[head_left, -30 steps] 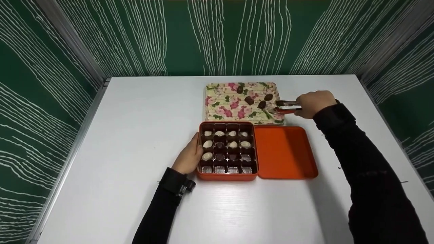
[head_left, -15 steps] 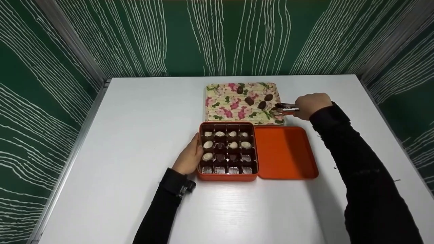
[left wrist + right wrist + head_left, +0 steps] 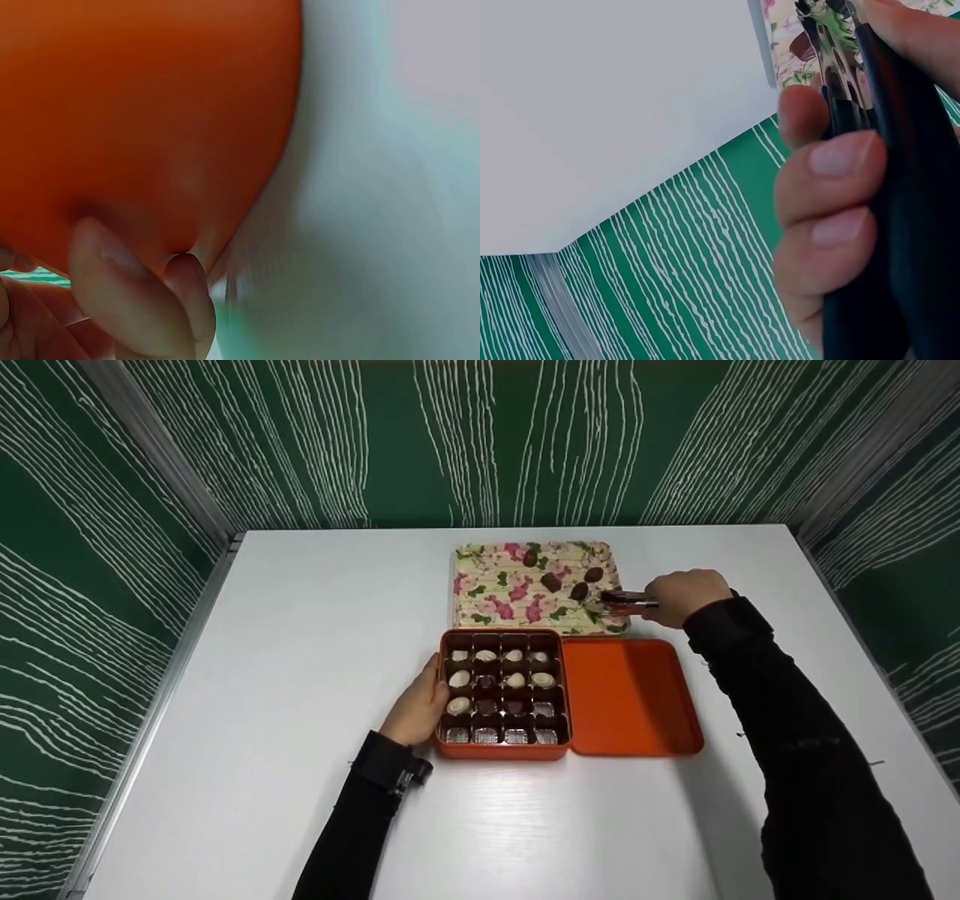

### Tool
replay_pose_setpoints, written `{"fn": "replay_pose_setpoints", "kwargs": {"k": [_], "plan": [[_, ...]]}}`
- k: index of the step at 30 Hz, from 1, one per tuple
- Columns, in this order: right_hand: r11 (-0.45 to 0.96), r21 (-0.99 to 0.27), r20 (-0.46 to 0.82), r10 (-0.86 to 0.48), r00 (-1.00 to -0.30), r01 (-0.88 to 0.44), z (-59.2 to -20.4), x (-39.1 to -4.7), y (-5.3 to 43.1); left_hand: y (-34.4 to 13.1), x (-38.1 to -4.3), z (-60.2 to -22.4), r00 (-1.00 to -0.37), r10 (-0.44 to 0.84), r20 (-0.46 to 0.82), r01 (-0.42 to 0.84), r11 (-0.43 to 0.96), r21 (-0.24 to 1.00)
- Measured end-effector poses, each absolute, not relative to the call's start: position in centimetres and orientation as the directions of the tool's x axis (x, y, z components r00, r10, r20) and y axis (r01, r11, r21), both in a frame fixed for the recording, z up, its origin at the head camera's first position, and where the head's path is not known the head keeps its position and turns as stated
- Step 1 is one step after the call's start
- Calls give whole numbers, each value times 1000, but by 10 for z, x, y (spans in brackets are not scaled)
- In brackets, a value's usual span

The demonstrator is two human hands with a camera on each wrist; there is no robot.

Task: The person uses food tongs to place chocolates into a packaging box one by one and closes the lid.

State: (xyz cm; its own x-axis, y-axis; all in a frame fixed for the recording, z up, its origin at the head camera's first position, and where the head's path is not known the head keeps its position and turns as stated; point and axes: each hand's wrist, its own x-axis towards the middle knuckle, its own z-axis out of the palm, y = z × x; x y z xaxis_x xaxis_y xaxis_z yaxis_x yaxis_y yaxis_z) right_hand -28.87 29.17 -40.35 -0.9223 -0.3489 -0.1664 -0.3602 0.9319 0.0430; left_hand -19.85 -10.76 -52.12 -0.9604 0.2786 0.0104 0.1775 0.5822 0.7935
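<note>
My left hand rests against the left side of an orange box, thumb on its wall; the left wrist view shows fingertips touching that orange wall. White and dark chocolates sit in the box's upper compartments; the front row holds none. My right hand grips tongs with dark handles, their arms close together over the right edge of a floral tray. Several dark chocolates lie on this tray, left of the tong tips. Whether the tips hold a chocolate is hard to tell.
An orange lid lies against the box's right side. Box, lid and tray stand on a white table. Green walls with white lines enclose its back and sides.
The tongs' arms, spread a second ago, are now close together. My right hand has shifted slightly left and toward me. My left hand and the box have stayed put.
</note>
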Motion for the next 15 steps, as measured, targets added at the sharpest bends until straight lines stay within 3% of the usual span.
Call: {"fn": "replay_pose_setpoints", "kwargs": {"k": [15], "plan": [[933,20,-175,-352,-920,-360,-406,-285,298,-108,-198,-522,-953,300,33,207,572,793]]}}
